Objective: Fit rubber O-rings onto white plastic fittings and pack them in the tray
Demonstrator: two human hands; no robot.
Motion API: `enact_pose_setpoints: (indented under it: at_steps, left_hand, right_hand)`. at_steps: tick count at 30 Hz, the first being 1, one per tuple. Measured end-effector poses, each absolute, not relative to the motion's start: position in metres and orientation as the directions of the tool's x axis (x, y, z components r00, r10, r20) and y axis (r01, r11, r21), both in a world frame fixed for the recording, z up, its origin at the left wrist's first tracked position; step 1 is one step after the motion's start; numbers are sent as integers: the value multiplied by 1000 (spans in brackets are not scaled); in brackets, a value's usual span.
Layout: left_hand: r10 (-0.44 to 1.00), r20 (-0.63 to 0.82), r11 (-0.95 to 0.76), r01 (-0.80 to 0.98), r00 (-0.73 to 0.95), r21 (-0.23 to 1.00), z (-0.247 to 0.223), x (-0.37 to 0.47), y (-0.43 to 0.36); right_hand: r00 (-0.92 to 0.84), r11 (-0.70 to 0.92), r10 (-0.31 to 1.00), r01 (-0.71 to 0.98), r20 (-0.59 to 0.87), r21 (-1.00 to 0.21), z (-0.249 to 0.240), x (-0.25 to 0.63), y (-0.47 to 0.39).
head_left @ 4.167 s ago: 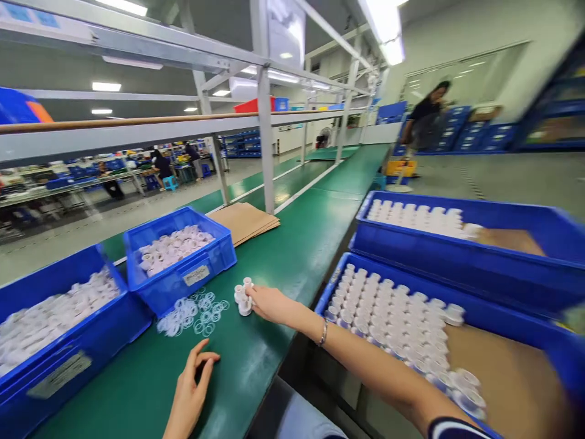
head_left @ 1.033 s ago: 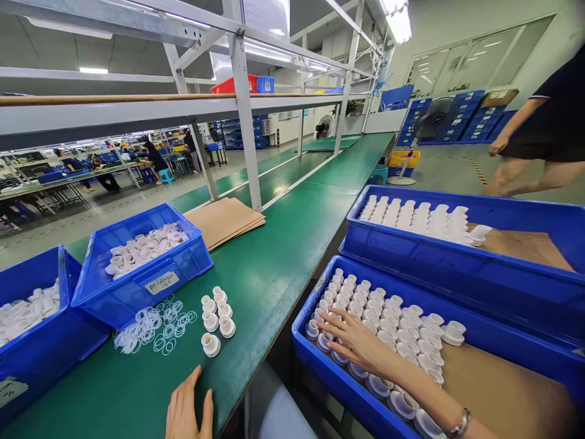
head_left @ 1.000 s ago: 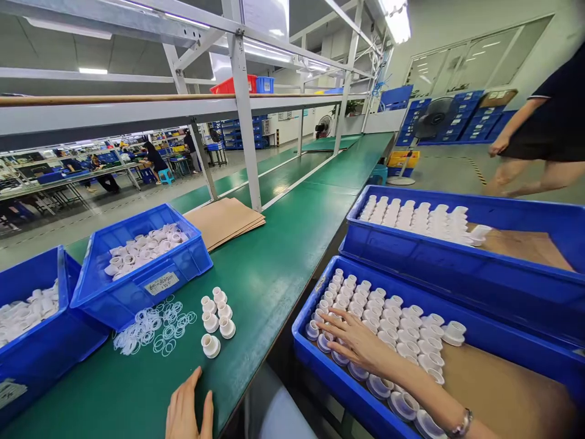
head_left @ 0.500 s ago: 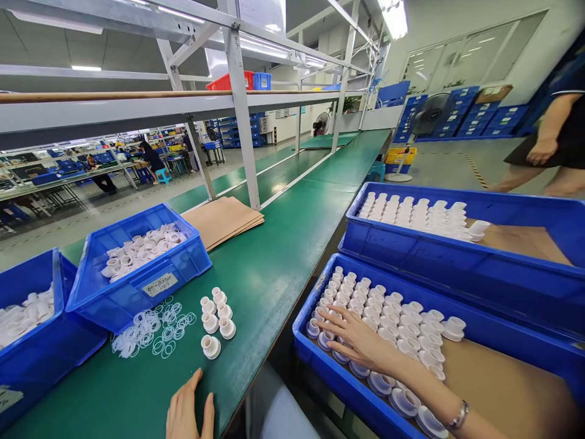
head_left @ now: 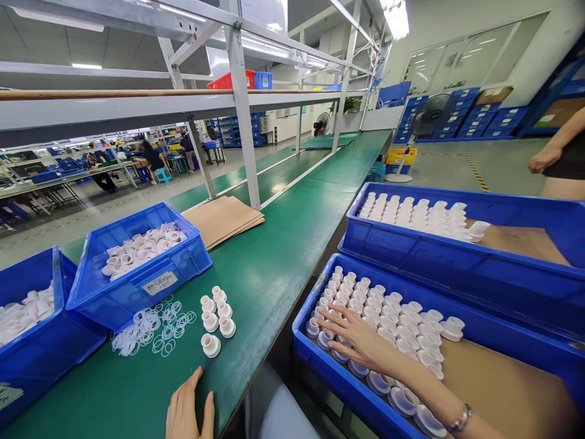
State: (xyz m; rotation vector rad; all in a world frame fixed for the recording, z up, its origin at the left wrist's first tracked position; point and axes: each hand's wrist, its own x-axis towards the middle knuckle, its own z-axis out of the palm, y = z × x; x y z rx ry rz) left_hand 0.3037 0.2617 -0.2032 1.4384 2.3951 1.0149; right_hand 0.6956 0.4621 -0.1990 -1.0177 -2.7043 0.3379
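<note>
My left hand rests near the green table's front edge with thumb and fingers apart, holding nothing. Just beyond it stand several white flanged fittings, beside a loose pile of thin clear rings. My right hand lies spread, palm down, over rows of white fittings in the near blue bin; its fingers touch or hover just above their tops, and nothing is gripped. Brown cardboard lines the bin's right part.
Blue bins with loose white parts stand at the left, near a stack of brown sheets. Behind the near bin is another blue bin with fittings. A metal frame post rises from the table. A person's arm shows at right.
The person at the far right has moved further right, partly out of view. Both my hands have stayed in the same places.
</note>
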Motion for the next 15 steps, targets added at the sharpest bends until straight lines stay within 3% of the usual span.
enact_pose_setpoints:
  at_steps: [9,15]
  left_hand:
    - [842,170,312,718,-513,622,-203,303,261]
    - [843,237,264,755,-483,600,-209,300,258]
  right_hand:
    - [-728,720,678,630,103,-292,-202,697,463]
    - [-728,727,675,630,120,-271,-213,698,467]
